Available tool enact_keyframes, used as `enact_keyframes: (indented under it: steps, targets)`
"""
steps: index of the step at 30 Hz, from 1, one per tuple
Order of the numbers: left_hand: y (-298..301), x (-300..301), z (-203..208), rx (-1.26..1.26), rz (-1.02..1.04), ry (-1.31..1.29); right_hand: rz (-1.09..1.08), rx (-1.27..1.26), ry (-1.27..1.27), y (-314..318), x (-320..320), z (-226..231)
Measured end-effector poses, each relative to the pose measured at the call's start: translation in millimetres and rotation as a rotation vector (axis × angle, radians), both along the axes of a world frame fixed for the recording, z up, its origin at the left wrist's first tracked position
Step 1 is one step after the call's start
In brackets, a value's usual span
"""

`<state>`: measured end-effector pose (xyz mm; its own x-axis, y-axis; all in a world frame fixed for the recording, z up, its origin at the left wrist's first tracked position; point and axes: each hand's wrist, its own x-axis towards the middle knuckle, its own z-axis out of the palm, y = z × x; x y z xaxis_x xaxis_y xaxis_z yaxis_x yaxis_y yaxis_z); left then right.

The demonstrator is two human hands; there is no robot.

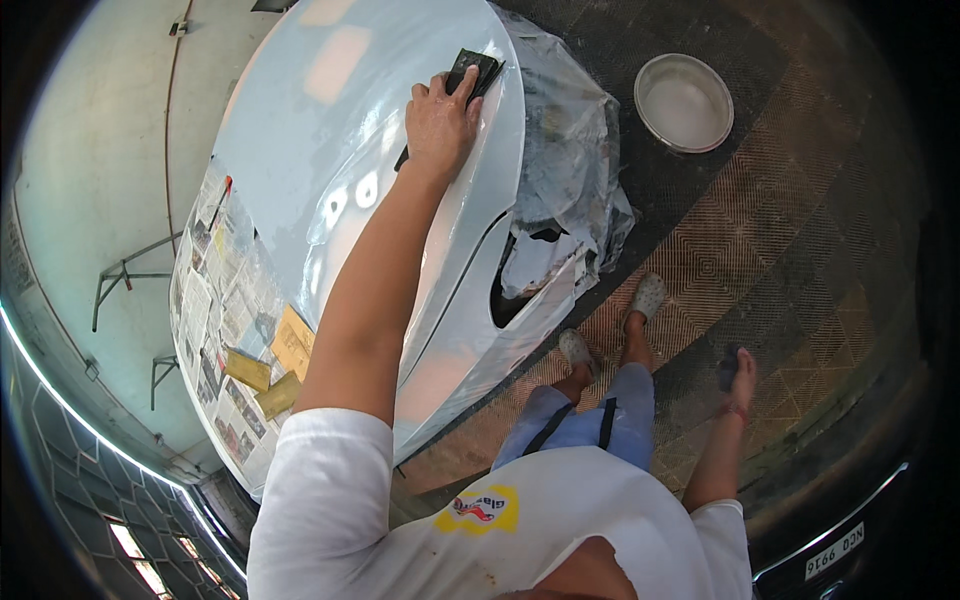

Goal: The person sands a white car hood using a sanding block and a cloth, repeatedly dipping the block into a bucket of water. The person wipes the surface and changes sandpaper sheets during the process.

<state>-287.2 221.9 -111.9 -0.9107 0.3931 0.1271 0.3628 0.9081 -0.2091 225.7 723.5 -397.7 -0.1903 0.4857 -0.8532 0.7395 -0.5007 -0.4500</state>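
Note:
My left hand reaches far out over a pale blue-grey car panel. It presses on a long black sanding block, whose far end shows past my fingers and whose near edge appears beside my wrist. The forefinger is stretched along the top of the block. Wet shine covers the panel, with paler and pinkish patches in the coating. Down at my right side, my right hand has its fingers around a dark grey pad; the pad's exact kind cannot be made out.
Newspaper masks the car's left part, bearing yellow blocks and a tan sheet. Clear plastic sheeting hangs over the right edge beside an open cavity. A round metal basin stands on the patterned floor. Another vehicle is behind, lower right.

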Motion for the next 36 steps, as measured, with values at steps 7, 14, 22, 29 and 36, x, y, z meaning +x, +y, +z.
enact_keyframes:
  steps: [7, 14, 22, 29, 36]
  targets:
    - [-44, 148, 35, -0.041, 0.026, -0.144, 0.045, -0.042, -0.07, -7, 23, 13]
    - [33, -39, -19, -0.045, 0.028, 0.01, -0.003, -0.055, -0.11, -4, 31, -11]
    - [-23, 147, 24, -0.032, -0.056, -0.063, 0.045, -0.013, -0.12, -18, 15, 15]
    - [15, 47, 1, -0.09, -0.119, -0.04, 0.032, -0.003, -0.077, -5, 66, -45]
    - [57, -32, -12, -0.244, -0.07, -0.016, 0.01, -0.023, -0.084, -22, 37, 10]
